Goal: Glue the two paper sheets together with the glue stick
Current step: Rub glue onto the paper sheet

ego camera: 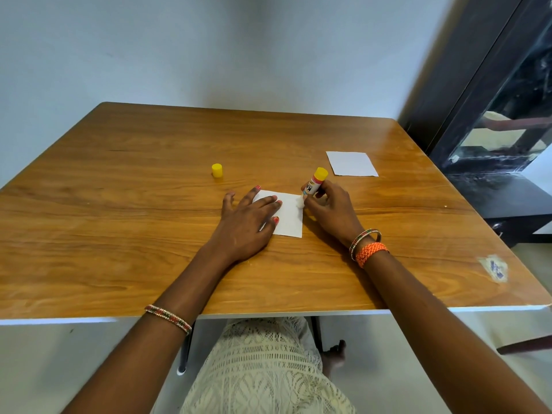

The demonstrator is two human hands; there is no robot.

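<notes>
A small white paper sheet (289,218) lies on the wooden table (149,204) in front of me. My left hand (248,222) rests flat on its left part, fingers spread, pinning it down. My right hand (330,209) grips an uncapped glue stick (314,182) with a yellow end, tilted, its white tip touching the sheet's upper right corner. A second white sheet (352,163) lies apart at the back right. The yellow cap (217,170) stands upright behind my left hand.
A dark cabinet with a glossy panel (493,130) stands to the right of the table. A worn sticker patch (494,268) marks the table near its right front corner. A pale wall runs behind the far edge.
</notes>
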